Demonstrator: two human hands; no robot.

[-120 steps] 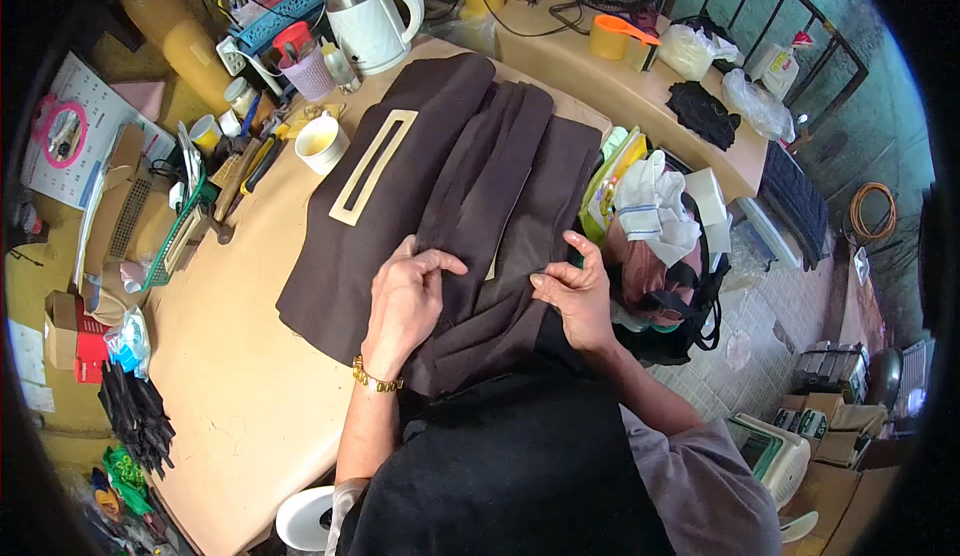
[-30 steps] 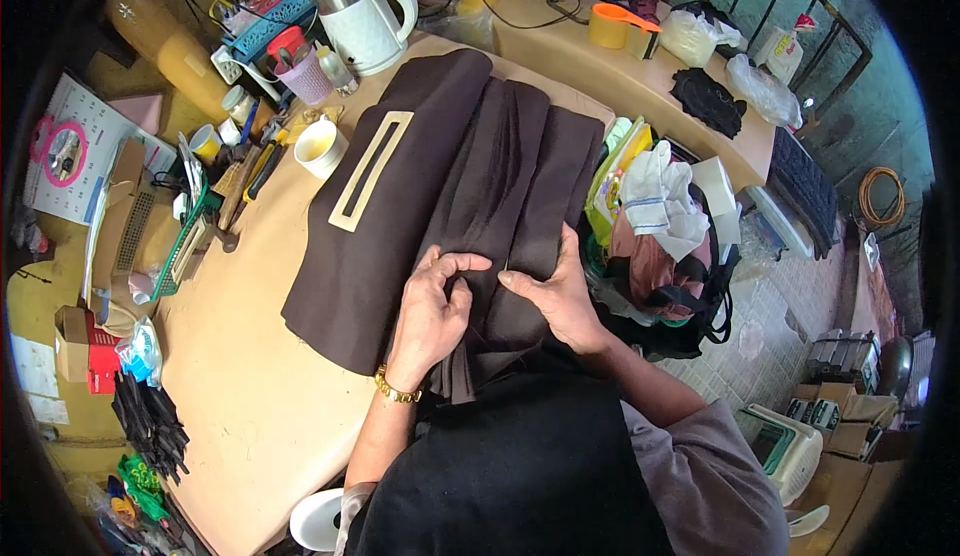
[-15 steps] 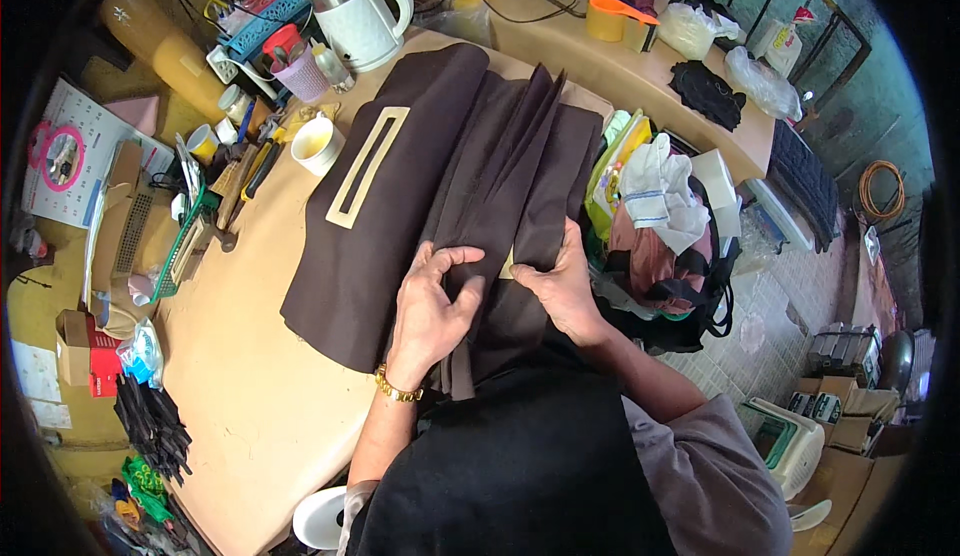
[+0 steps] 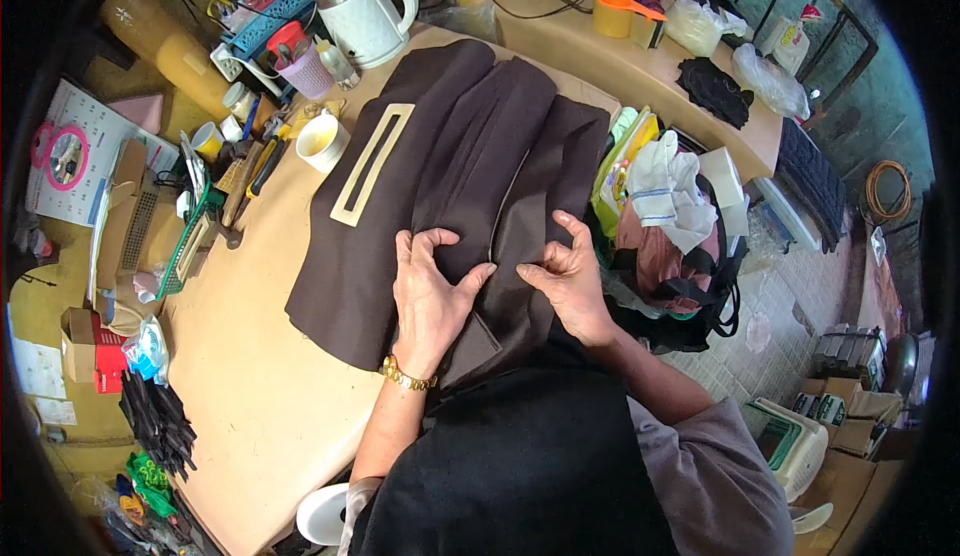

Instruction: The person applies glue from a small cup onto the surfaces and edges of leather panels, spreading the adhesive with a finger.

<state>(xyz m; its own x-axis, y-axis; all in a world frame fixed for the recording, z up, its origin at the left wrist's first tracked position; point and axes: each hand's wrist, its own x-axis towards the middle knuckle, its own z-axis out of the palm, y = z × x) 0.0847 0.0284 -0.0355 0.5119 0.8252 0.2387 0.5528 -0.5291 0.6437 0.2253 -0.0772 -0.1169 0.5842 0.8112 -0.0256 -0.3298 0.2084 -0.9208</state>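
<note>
Dark brown fabric panels (image 4: pixel 360 286) lie in layers over the table in front of me. A pale rectangular frame-shaped strip (image 4: pixel 371 164) rests on the left panel. My left hand (image 4: pixel 432 291), with a gold bracelet at the wrist, presses on the middle layers with fingers and thumb apart. At a folded brown flap (image 4: pixel 524 211) on the right, my right hand (image 4: pixel 572 286) pinches the cloth between thumb and bent fingers, its index finger raised. A dark slit or seam line runs between the two hands. The cloth's near end rests against my black apron (image 4: pixel 530 456).
A white cup (image 4: pixel 321 143) and a hammer (image 4: pixel 240 191) lie left of the fabric. A white kettle (image 4: pixel 362 18) stands behind it. To the right is a bag heaped with cloths (image 4: pixel 665 241). Black strips (image 4: pixel 155 421) hang off the table's left edge.
The upright brown layers in the middle have come down flat. The pale patch under my right thumb is now covered. My left fingers have spread, and my right index finger has lifted.
</note>
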